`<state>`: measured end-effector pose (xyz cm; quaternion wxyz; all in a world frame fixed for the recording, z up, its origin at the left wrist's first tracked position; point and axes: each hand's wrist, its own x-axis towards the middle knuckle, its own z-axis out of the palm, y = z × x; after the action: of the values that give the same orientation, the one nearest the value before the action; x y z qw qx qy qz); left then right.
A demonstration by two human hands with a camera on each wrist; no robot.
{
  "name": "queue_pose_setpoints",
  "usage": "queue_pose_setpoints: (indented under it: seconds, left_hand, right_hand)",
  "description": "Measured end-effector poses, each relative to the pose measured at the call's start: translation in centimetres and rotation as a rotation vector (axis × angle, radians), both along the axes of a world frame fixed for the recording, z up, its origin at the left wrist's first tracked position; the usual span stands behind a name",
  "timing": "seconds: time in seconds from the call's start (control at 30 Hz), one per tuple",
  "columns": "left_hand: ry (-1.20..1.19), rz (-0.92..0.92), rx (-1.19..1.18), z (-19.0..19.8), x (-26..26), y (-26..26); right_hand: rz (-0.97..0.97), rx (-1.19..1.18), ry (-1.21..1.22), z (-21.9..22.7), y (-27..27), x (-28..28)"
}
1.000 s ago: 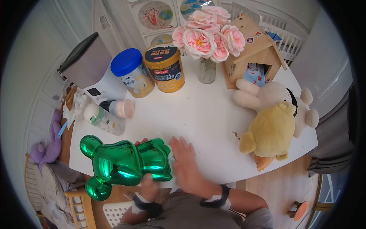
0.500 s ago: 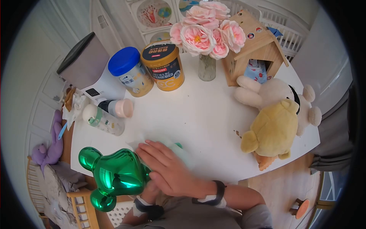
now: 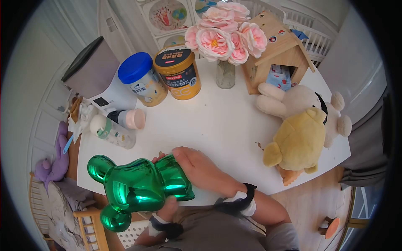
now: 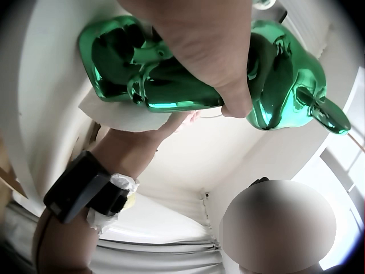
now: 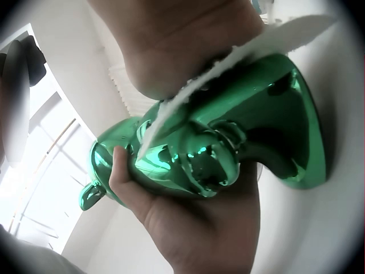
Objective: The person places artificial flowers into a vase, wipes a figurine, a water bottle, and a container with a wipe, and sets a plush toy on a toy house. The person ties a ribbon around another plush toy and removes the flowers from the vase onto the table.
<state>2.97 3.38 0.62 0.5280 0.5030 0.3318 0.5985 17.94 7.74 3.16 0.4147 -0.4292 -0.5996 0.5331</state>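
Observation:
A shiny green bear figurine (image 3: 134, 186) lies on its side near the table's front edge, head to the left and feet to the right. My left hand (image 3: 168, 208) grips its middle, with the thumb on the near side and fingertips showing on the far side. Over the leg end bends my right hand (image 3: 205, 173), its fingers hidden behind the figurine. A thin white tissue (image 5: 291, 40) sits between that palm and the green surface in the right wrist view. The same tissue (image 4: 122, 114) juts out beneath the figurine in the left wrist view.
Behind the figurine are a clear bottle (image 3: 115, 133), a pink-capped cup (image 3: 135, 119), a blue-lidded can (image 3: 142, 81) and an orange tub (image 3: 178, 75). A flower vase (image 3: 226, 75) and wooden house (image 3: 276, 54) stand farther back. Plush toys (image 3: 299, 134) sit at right.
My right hand moved from beside the feet onto the figurine's legs with fingers straight, then back toward the feet, now bent. The figurine shifted slightly toward me while my left hand kept its grip.

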Motion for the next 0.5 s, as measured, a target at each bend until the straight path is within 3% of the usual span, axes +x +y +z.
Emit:
queue_pose_setpoints:
  seconds: [0.1, 0.17, 0.27, 0.4, 0.5]
  left_hand:
    - [-0.033, 0.047, -0.028, 0.0, 0.8, 0.2]
    - [-0.061, 0.056, -0.041, -0.1, 0.9, 0.1]
    - [-0.102, 0.055, -0.033, -0.1, 0.8, 0.2]
    - [-0.092, 0.05, -0.038, 0.3, 0.7, 0.2]
    - [-0.089, 0.03, -0.048, 0.4, 0.5, 0.1]
  right_hand:
    - [-0.068, 0.071, -0.097, -1.3, -0.7, 0.5]
    - [-0.162, -0.001, -0.15, -1.1, -1.8, 0.5]
    - [-0.308, 0.093, 0.031, -2.9, -3.6, -0.5]
    - [-0.326, 0.135, 0.029, -2.8, -5.4, -0.7]
    - [-0.35, 0.273, -0.154, -2.2, -6.3, -0.7]
